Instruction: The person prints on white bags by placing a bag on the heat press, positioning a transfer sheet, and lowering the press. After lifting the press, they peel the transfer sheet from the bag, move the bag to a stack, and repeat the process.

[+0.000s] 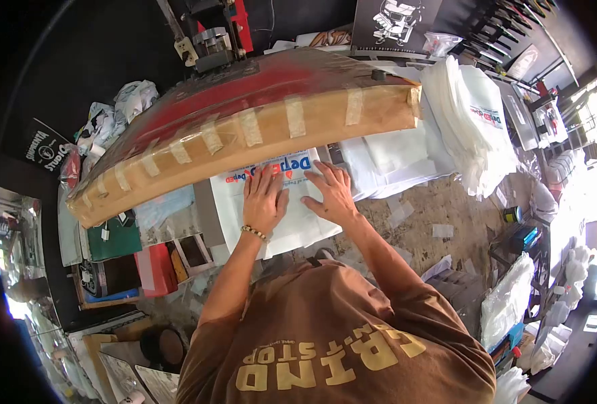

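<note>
A white fabric piece point(281, 232) with blue and red lettering lies in front of me, its far part passing beneath the taped brown edge of a large red-topped press point(244, 87). My left hand point(264, 198), with a beaded bracelet at the wrist, rests flat on the cloth beside the red lettering, fingers stretched forward. Spread over the right end of the print, my right hand point(332, 193) touches the cloth near its side edge. Neither hand grips anything. The raised press plate hangs just beyond my fingertips and hides the far end of the cloth.
To the right, white fabric pieces point(399, 158) lie stacked, and a thick folded pile point(470, 121) with similar print stands beyond them. A red container point(155, 269) sits low at left. Crumpled plastic point(135, 101) lies behind the press. Scraps of paper dot the floor point(440, 202).
</note>
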The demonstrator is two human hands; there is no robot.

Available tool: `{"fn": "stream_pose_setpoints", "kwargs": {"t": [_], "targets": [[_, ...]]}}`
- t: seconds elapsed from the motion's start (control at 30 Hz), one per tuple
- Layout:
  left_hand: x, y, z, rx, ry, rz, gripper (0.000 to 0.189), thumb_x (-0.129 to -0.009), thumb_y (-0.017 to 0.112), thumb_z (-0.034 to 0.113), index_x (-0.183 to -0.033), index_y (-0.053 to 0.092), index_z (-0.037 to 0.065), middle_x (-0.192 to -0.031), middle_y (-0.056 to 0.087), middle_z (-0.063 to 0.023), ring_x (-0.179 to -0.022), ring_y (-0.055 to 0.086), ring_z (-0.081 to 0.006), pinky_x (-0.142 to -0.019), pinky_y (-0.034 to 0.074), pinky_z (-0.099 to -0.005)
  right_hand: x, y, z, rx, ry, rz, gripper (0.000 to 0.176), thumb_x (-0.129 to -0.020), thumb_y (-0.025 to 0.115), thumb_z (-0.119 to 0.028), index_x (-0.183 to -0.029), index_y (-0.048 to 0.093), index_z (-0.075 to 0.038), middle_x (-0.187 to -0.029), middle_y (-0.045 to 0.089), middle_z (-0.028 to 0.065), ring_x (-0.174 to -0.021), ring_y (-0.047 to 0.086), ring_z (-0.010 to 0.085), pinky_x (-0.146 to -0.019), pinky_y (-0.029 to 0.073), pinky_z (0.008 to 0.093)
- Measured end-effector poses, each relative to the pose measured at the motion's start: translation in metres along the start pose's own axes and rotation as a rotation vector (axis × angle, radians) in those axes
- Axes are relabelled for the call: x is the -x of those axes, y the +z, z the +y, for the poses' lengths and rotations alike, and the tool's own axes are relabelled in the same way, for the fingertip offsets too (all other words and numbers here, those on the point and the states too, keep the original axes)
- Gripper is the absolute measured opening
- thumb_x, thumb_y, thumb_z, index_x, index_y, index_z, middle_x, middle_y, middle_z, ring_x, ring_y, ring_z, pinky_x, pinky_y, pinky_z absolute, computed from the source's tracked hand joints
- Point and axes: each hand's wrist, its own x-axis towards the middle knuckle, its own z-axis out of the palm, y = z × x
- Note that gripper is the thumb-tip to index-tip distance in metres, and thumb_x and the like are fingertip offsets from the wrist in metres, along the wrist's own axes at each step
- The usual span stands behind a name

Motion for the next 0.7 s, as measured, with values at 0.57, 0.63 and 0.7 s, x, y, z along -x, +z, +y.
{"fn": "stream_pose_setpoints", "kwargs": {"t": [0.57, 0.63, 0.7], "targets": [[-0.013, -0.141, 0.047, 0.373, 0.050, -0.346, 0.043, -0.088, 0.073, 0.032, -0.126, 0.067, 0.012, -0.133, 0.062, -0.0127, -0.122, 0.058, -0.0310, -0.103, 0.043, -0.0477, 0.004, 0.017, 0.015, -0.028, -0.024, -0.019, 0.062, -0.082, 0.075, -0.043, -0.138, 0.059, -0.020, -0.158, 0.035, 0.0127, -0.141, 0.032, 0.0415, -0.109, 0.035, 0.0574], [-0.027, -0.225, 0.063, 0.543, 0.185, -0.626, 0.045, -0.086, 0.075, 0.030, -0.125, 0.067, 0.009, -0.122, 0.068, -0.0130, -0.113, 0.065, -0.0299, -0.096, 0.051, -0.0446, 0.002, 0.013, 0.012, -0.025, -0.041, -0.041, 0.067, -0.081, 0.076, -0.043, -0.140, 0.056, -0.017, -0.158, 0.034, 0.0160, -0.139, 0.033, 0.0443, -0.111, 0.033, 0.0563], [-0.050, -0.308, 0.077, 0.566, 0.372, -0.656, 0.039, -0.086, 0.075, 0.028, -0.119, 0.070, 0.008, -0.116, 0.070, -0.0135, -0.103, 0.069, -0.0296, -0.089, 0.056, -0.0398, 0.001, 0.011, 0.010, -0.022, -0.021, -0.062, 0.068, -0.081, 0.077, -0.042, -0.140, 0.056, -0.017, -0.158, 0.032, 0.0162, -0.139, 0.033, 0.0443, -0.111, 0.033, 0.0564]]}}
